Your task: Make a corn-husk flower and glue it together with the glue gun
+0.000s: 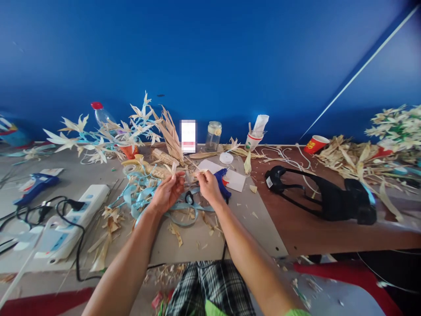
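Note:
My left hand (pixel 168 192) is closed, its fingertips pinching a small pale corn husk piece (pixel 173 168) that points upward. To its right, my right hand (pixel 209 188) is also closed in a pinch. A thin pale strip (pixel 194 164) seems to come from its fingertips, though too small to be sure of. Both hands are held a little apart above the table. Light blue ribbon (pixel 149 193) lies in loops around my left wrist. Just beside my right hand is a blue glue gun (pixel 223 184), partly hidden, over a white sheet (pixel 236 179).
A white power strip (pixel 88 202) with black cords and another blue glue gun (pixel 37 186) lie at left. Husk flowers (pixel 144 114), a glass jar (pixel 213 137) and a paper cup (pixel 254 142) stand at the back. A black strapped object (pixel 332 195) lies right.

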### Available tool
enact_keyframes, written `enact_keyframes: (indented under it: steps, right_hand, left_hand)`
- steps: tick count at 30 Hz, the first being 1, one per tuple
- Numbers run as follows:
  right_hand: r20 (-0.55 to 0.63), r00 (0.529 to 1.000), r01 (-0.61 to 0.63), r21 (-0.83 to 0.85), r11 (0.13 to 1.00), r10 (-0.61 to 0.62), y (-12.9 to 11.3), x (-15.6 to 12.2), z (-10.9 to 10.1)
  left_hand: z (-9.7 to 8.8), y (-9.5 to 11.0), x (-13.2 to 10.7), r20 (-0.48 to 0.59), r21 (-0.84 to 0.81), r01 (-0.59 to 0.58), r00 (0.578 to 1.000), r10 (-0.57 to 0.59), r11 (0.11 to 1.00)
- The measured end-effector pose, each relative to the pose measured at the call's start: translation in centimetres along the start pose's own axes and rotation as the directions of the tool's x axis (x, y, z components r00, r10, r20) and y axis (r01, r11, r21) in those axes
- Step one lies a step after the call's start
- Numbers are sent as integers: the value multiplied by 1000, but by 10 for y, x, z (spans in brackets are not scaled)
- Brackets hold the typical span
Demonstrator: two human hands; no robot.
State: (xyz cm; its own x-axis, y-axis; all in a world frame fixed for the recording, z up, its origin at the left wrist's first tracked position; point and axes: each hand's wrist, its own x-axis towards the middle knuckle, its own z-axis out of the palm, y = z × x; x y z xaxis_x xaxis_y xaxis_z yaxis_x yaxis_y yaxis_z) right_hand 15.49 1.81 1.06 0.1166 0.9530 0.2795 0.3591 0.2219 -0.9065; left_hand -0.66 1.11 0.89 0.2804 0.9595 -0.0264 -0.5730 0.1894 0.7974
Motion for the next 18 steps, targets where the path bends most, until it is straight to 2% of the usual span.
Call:
enact_keyframes:
  steps: [5, 10, 14, 18]
  right_hand:
    - [5, 1000, -15, 113, 993, 14, -1, 1, 3]
    - [26, 997, -72, 220, 973, 67, 0, 3, 3]
    - [18, 996, -90, 233, 968, 89, -1, 2, 2]
    - [49, 996, -85, 257, 963, 75, -1, 1, 5]
  left_hand:
    - [4, -2, -2, 7, 144, -1, 1000, 0, 990]
    - [8, 2, -6, 84, 125, 18, 996, -29, 992]
    - [5, 0, -2, 29, 80, 6, 1000, -8, 997]
    - [1, -4, 3, -37, 115, -59, 997, 64, 992]
